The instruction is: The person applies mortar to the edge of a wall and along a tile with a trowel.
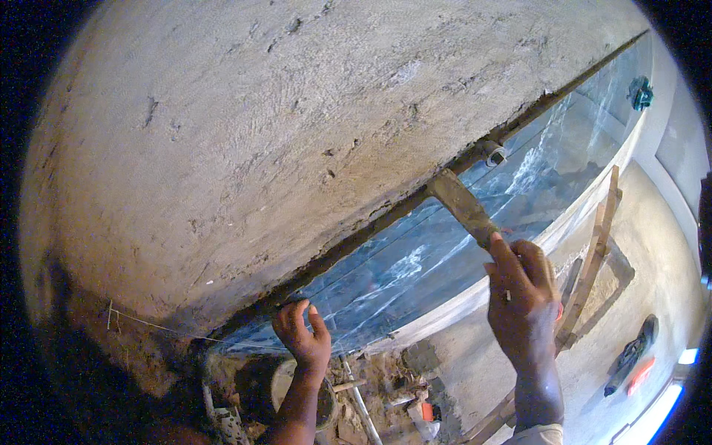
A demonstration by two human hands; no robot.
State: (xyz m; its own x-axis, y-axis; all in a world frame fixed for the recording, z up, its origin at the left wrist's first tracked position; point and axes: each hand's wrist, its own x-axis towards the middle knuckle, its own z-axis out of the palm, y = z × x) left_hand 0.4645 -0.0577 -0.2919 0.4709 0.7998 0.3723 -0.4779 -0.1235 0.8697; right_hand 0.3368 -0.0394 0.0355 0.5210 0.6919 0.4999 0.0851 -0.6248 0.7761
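My right hand grips a putty knife smeared with grey-brown matter. The blade's tip sits at the dark gap between the rough plastered wall and a blue, white-veined polished slab. Most of its handle is hidden in my fist. Towards the slab's left end, my left hand hangs by the gap with bent fingers and a space between them; nothing shows in it. A small metal fitting sticks out of the gap just beyond the blade.
A thin string runs at the left end of the slab. Below lie rubble, a bucket and a pale pipe. Wooden strips lean at the right. A dark shoe-like item lies on the floor; a teal object sits at the slab's far end.
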